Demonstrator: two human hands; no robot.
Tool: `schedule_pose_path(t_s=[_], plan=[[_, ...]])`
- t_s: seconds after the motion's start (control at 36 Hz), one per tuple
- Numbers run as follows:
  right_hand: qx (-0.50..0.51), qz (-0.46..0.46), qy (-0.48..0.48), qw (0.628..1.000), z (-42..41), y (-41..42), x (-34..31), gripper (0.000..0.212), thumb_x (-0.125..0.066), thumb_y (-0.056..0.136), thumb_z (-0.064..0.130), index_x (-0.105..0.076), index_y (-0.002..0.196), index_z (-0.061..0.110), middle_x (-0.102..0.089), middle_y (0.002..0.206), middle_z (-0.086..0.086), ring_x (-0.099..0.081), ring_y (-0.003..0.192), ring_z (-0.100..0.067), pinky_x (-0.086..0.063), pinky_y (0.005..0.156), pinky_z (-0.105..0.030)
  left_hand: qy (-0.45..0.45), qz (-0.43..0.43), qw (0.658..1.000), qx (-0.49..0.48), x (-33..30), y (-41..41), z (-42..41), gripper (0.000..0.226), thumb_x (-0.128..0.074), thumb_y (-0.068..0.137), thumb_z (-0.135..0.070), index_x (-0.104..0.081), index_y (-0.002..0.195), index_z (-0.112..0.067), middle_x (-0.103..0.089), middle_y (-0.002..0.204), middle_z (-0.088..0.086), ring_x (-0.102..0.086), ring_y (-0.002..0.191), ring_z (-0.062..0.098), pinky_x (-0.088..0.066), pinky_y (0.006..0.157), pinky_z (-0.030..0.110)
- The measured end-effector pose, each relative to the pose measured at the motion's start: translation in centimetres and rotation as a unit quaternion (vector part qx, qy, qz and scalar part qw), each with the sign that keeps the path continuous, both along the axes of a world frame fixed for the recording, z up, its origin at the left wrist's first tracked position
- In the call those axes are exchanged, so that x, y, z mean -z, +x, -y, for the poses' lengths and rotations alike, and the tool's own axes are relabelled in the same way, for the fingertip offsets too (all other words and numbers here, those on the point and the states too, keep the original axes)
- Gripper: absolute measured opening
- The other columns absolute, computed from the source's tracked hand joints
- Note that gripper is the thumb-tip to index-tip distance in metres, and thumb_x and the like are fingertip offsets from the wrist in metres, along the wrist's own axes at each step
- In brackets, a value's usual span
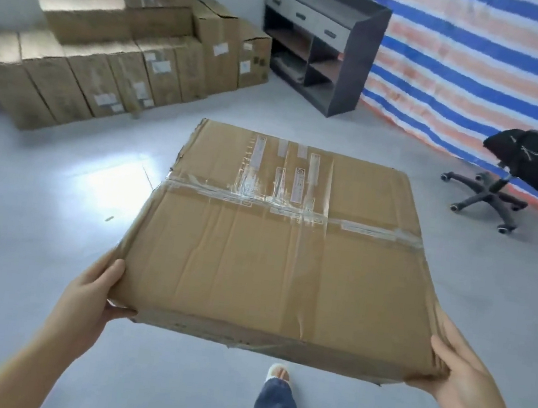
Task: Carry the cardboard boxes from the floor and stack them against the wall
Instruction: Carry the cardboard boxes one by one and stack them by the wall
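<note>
A large flat cardboard box (286,243), sealed with clear tape and strips of labels, is held up in front of me above the floor. My left hand (91,293) grips its near left corner, thumb on top and fingers underneath. At the near right corner my right hand (458,365) grips it the same way. A stack of several cardboard boxes (119,57) stands against the white wall at the far left, some upright in a row and others piled on top.
A dark cabinet (326,40) with drawers and open shelves stands at the back. A striped tarp (484,67) covers the right wall, with a black office chair (532,166) before it. My foot (279,374) shows below the box on the grey floor.
</note>
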State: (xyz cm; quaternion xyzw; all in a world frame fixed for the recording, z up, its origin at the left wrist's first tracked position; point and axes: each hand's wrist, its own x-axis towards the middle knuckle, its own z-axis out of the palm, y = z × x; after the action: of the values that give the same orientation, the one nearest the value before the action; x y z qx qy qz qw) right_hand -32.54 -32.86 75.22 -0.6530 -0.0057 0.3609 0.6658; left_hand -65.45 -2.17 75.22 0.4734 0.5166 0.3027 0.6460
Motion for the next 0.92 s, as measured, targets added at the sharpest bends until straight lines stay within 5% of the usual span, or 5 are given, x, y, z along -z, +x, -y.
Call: schedule_pose_path(t_s=[0.22,0.44,0.64,0.72,0.92], plan=[[-0.122,-0.013,-0.007,0.992,-11.5,9.3,-0.5,0.044,-0.034,0.101,0.007,-0.055,0.124,0.038,-0.072,0.103,0.016,-0.070,0.068,-0.008,-0.051,0.043,-0.030,-0.003,0.010,0.992,-0.124,0.0,3.3,-3.7,0.029,-0.043,0.101,-0.020,-0.054,0.128,-0.026,-0.060,0.117,-0.011,-0.054,0.106,0.022,-0.054,0.074,0.050],[-0.208,-0.007,-0.006,0.978,-22.1,14.8,-1.5,0.045,-0.034,0.101,0.007,-0.054,0.131,0.034,-0.072,0.106,0.015,-0.071,0.075,-0.008,-0.053,0.046,-0.032,-0.017,0.011,0.977,-0.214,0.7,5.1,-7.2,0.035,-0.043,0.101,-0.019,-0.052,0.135,-0.015,-0.054,0.135,0.006,-0.054,0.105,0.025,-0.047,0.087,0.062],[-0.259,-0.012,-0.016,0.966,-32.5,15.5,-0.5,0.046,-0.033,0.101,0.007,-0.054,0.133,0.033,-0.067,0.120,0.010,-0.070,0.076,-0.008,-0.052,0.045,-0.031,-0.009,0.006,0.964,-0.267,1.5,4.7,-12.8,0.029,-0.042,0.102,-0.018,-0.054,0.129,-0.020,-0.061,0.115,-0.004,-0.058,0.092,0.017,-0.057,0.053,0.044],[-0.274,-0.014,-0.018,0.961,-37.7,15.2,0.2,0.045,-0.033,0.101,0.007,-0.059,0.122,0.036,-0.071,0.109,0.014,-0.070,0.074,-0.007,-0.052,0.045,-0.032,-0.005,0.004,0.963,-0.269,2.0,4.3,-16.6,0.028,-0.040,0.102,-0.018,-0.054,0.127,-0.022,-0.061,0.110,-0.004,-0.058,0.083,0.021,-0.057,0.057,0.048],[-0.280,-0.012,-0.017,0.960,-51.5,13.8,0.6,0.044,-0.032,0.101,0.005,-0.062,0.112,0.034,-0.073,0.094,0.018,-0.070,0.069,-0.005,-0.052,0.043,-0.033,-0.023,0.001,0.956,-0.291,2.5,2.5,-29.8,0.037,-0.043,0.102,-0.020,-0.049,0.138,-0.020,-0.055,0.130,-0.001,-0.054,0.105,0.022,-0.056,0.061,0.046]])
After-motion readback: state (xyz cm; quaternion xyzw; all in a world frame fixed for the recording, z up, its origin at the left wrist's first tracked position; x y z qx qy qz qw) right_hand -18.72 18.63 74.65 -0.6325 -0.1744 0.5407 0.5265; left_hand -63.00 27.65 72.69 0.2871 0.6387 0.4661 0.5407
